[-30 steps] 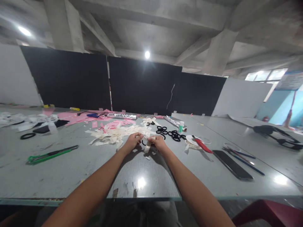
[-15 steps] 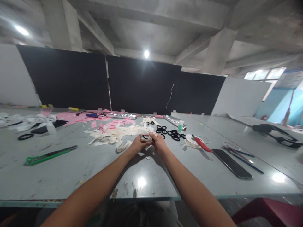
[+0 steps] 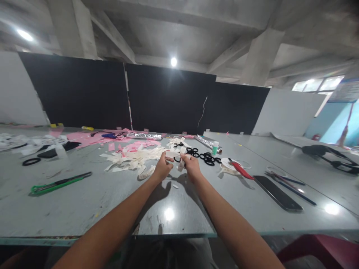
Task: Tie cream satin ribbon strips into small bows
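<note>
So, pale strip (image 3: 172, 154) is above the desk (image 3: 112, 201), near middle; right hand (image 3: 192, 166) pinches it, left hand (image 3: 162, 167) curls at its left end, grip unclear. Looks light, limp; best held by its ends.

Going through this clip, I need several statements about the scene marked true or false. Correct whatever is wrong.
1. A pale strip stretches between the left hand and the right hand. True.
2. The green cutter lies to the right of both forearms. False: the green cutter is on the table's left side.
3. The red object reaches over the white roll. True.
4. The small bottle with the green label lies on its side. False: the small bottle stands upright beside the black rings.
5. Pink scraps lie on the table, beyond the hands. True.
</note>
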A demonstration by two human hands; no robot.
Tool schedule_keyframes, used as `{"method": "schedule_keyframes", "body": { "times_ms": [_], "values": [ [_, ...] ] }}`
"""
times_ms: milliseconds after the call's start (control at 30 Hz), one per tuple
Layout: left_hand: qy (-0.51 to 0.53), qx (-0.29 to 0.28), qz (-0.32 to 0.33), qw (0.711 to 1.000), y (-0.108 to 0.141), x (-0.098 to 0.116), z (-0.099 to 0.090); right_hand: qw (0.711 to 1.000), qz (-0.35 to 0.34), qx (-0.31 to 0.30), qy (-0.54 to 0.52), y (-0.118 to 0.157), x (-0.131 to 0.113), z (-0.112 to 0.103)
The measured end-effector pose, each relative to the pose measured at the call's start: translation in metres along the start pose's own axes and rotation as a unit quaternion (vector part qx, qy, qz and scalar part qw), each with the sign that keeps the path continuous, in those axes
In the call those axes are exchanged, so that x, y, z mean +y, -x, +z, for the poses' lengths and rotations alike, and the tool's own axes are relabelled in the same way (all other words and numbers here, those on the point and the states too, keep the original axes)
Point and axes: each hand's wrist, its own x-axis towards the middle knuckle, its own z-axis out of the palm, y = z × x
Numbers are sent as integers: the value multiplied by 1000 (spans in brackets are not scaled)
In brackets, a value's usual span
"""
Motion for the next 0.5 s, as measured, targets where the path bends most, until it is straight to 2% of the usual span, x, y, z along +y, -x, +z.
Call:
{"method": "schedule_keyframes", "body": {
  "times_ms": [100,167,267,367,500],
  "values": [
    [-63,69,-11,996,-11,-6,-14,999,26,33,5,-11,0,-3],
    [-87,79,-13,993,-15,-8,-22,998,38,43,39,-25,-1,-7],
    [-139,34,2,990,-12,-8,-29,989,30,65,132,-54,-8,-20],
    [-221,-32,33,974,-3,-1,-28,982,6,81,173,-90,-20,-36],
    [-287,-71,43,954,8,14,-22,969,-38,75,234,-137,-34,-51]
  ]
}}
